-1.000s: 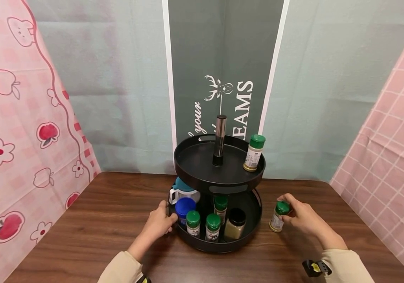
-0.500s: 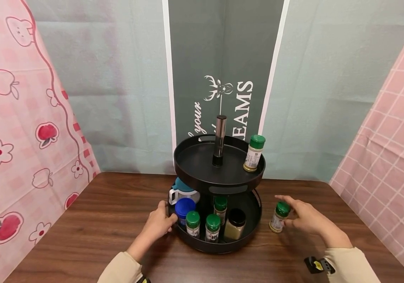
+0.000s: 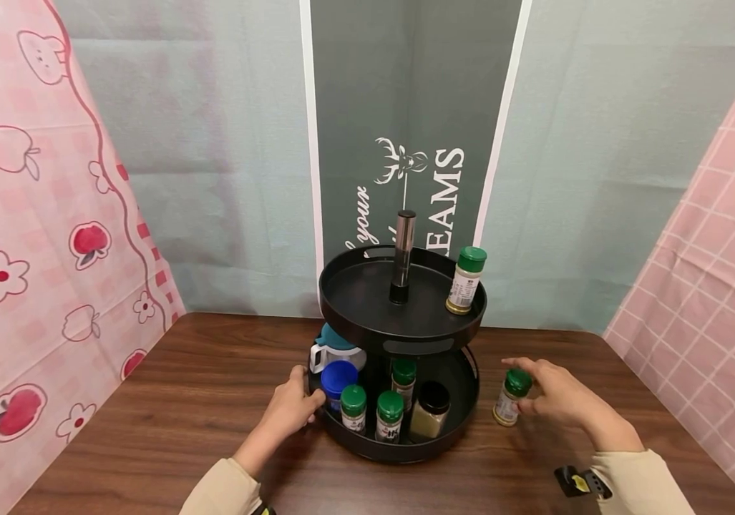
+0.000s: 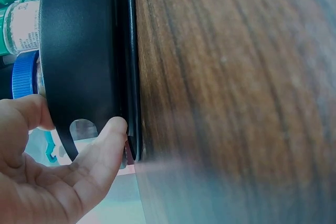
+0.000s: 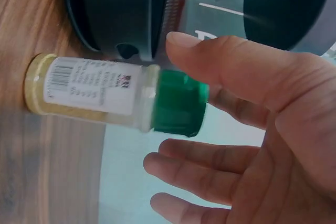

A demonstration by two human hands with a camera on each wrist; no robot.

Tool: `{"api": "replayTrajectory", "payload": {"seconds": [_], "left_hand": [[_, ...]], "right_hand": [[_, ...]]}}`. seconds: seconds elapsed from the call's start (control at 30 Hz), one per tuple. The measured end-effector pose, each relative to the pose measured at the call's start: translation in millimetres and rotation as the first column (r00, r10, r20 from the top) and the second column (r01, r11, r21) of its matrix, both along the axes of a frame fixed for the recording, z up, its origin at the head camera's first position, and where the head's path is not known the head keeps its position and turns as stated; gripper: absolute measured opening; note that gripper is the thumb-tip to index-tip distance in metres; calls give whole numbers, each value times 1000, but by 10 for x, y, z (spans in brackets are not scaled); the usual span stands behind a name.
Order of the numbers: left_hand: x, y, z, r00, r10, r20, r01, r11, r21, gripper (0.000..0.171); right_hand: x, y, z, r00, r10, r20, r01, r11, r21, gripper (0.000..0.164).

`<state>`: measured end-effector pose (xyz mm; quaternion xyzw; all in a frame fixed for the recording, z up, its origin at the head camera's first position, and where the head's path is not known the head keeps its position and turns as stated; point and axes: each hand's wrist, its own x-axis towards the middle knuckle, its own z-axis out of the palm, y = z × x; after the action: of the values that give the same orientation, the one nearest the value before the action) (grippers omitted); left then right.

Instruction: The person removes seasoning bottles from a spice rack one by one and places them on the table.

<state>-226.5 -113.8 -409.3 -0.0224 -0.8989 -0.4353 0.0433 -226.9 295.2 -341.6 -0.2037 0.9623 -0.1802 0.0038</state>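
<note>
In the head view, a two-tier black turntable (image 3: 399, 450) stands mid-table. My left hand (image 3: 291, 406) grips the left edge of its lower tray; in the left wrist view one digit lies by the rim near a blue lid (image 4: 25, 74) and another against the outer wall. Right of the rack, a green-capped spice jar (image 3: 507, 406) stands upright on the table. My right hand (image 3: 560, 397) is spread beside it. The right wrist view shows the jar's green cap (image 5: 179, 102) between thumb and fingers, with a gap below it.
The lower tray holds several green-capped jars (image 3: 389, 415), a black-lidded jar (image 3: 429, 411), a blue-lidded jar (image 3: 338, 379) and a teal-lidded container with a white handle (image 3: 344, 355). Another green-capped jar (image 3: 466, 282) stands on the upper tray, right of the metal post (image 3: 403, 247). Fabric hangs behind.
My right hand has loosened from the green-capped spice jar and drawn slightly right. The jar stays upright on the table. My left hand keeps its place at the lower tray.
</note>
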Motion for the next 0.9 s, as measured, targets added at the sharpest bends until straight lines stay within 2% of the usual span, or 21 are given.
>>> {"api": "replayTrajectory", "payload": {"seconds": [0.13, 0.33, 0.5, 0.9], "left_hand": [[7, 2, -1, 1000, 1, -4, -1, 1000, 0, 48], [13, 9, 16, 1000, 2, -9, -2, 1000, 0, 49], [19, 15, 24, 1000, 2, -11, -3, 1000, -1, 49], [14, 14, 12, 1000, 4, -13, -4, 1000, 0, 50]], "right_hand": [[34, -59, 56, 1000, -21, 2, 21, 1000, 1, 65], [78, -151, 148, 999, -4, -35, 5, 1000, 23, 67], [116, -239, 185, 999, -10, -33, 12, 999, 50, 67], [248, -504, 263, 995, 86, -45, -84, 996, 40, 69]]}}
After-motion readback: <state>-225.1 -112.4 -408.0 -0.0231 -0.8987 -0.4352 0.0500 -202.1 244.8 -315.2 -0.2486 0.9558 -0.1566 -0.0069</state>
